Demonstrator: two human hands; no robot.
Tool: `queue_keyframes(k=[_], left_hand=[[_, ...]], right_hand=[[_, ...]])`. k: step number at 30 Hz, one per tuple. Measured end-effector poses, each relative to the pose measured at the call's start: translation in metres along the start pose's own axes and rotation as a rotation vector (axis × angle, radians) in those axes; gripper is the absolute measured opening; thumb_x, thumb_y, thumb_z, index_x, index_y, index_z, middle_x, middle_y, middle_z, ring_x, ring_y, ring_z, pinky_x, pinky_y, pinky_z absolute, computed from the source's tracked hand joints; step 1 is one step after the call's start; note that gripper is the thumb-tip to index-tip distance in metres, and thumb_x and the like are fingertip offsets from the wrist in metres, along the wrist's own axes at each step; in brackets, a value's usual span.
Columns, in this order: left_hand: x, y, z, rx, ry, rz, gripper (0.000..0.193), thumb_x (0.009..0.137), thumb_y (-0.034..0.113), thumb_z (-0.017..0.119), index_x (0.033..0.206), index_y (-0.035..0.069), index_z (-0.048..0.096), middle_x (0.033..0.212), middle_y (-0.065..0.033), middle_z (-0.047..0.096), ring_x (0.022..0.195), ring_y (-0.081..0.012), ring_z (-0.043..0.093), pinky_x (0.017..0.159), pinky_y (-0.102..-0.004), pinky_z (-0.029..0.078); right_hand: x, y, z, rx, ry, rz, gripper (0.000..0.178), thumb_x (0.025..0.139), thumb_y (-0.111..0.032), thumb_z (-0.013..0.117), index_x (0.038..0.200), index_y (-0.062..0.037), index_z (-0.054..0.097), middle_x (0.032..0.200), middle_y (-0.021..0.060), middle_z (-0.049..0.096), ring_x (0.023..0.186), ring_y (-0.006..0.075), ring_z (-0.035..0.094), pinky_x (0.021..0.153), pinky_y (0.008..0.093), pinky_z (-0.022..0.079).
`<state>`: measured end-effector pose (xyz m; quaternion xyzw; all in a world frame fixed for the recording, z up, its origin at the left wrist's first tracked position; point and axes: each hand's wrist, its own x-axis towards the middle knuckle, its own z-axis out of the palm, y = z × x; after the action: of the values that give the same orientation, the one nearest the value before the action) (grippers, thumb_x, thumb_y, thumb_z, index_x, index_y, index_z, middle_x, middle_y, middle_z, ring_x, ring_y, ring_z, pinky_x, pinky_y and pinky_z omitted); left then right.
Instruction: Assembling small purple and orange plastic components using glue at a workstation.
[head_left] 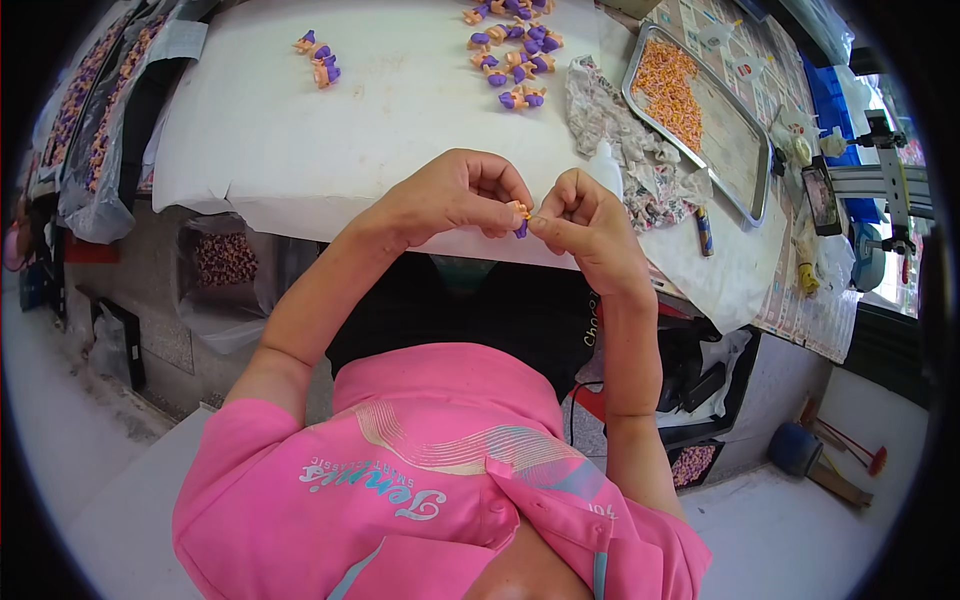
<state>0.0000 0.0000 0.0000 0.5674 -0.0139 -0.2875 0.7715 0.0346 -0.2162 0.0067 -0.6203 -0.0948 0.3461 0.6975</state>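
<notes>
A small purple and peach plastic figure part (521, 229) sits between the fingertips of my left hand (462, 196), just above the table's near edge. My right hand (592, 228) is closed in a pinch right beside it, thumb and forefinger meeting at the part's right side. What lies in that pinch is too small and covered to make out. Similar purple and peach parts (521, 98) lie in a loose group at the table's far middle, and a few more (326, 71) lie farther left.
A metal tray (735, 190) at the right holds a heap of small orange pieces (672, 95). Beside it are a crumpled patterned cloth (625, 125), a white bottle (606, 168) and a small dark blue tube (705, 232). Plastic-lined bins (110, 215) of parts stand at the far left.
</notes>
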Motion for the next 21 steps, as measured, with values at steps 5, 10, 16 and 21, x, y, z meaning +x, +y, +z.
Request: queue_keyframes(k=[5,10,16,21], left_hand=[[0.003,-0.007,0.009,-0.022,-0.016,0.095,0.017,0.080,0.001,0.069,0.095,0.001,0.062,0.089,-0.0028,0.064,0.081,-0.0089,0.059,0.077,-0.0227,0.049],[0.007,-0.016,0.027,0.001,-0.016,0.237,0.017,0.083,-0.001,0.066,0.099,0.002,0.061,0.093,-0.0003,0.061,0.085,-0.0065,0.057,0.078,-0.0226,0.048],[0.013,-0.019,0.040,0.009,0.012,0.239,0.017,0.084,-0.003,0.064,0.099,0.003,0.058,0.098,-0.0015,0.060,0.090,-0.0069,0.056,0.080,-0.0228,0.047],[0.015,-0.021,0.042,0.012,0.021,0.251,0.015,0.084,-0.003,0.063,0.096,0.004,0.057,0.102,-0.0027,0.059,0.095,-0.0090,0.055,0.085,-0.0248,0.046]], right_hand=[[-0.012,-0.003,0.004,-0.036,0.068,-0.068,0.033,0.079,0.005,0.071,0.089,-0.0087,0.042,0.078,0.0029,0.059,0.065,0.0048,0.052,0.056,0.0187,0.039],[-0.030,0.006,0.008,-0.285,0.212,-0.227,0.029,0.080,0.006,0.070,0.092,-0.0048,0.046,0.080,0.0016,0.060,0.065,0.0037,0.051,0.058,0.0182,0.041],[-0.045,0.009,0.004,-0.510,0.307,-0.380,0.027,0.080,0.005,0.070,0.098,-0.0017,0.052,0.084,0.0030,0.063,0.068,0.0043,0.053,0.060,0.0184,0.043],[-0.045,0.012,0.002,-0.521,0.313,-0.423,0.029,0.079,0.006,0.071,0.101,-0.0012,0.053,0.085,0.0041,0.064,0.068,0.0048,0.054,0.061,0.0190,0.044]])
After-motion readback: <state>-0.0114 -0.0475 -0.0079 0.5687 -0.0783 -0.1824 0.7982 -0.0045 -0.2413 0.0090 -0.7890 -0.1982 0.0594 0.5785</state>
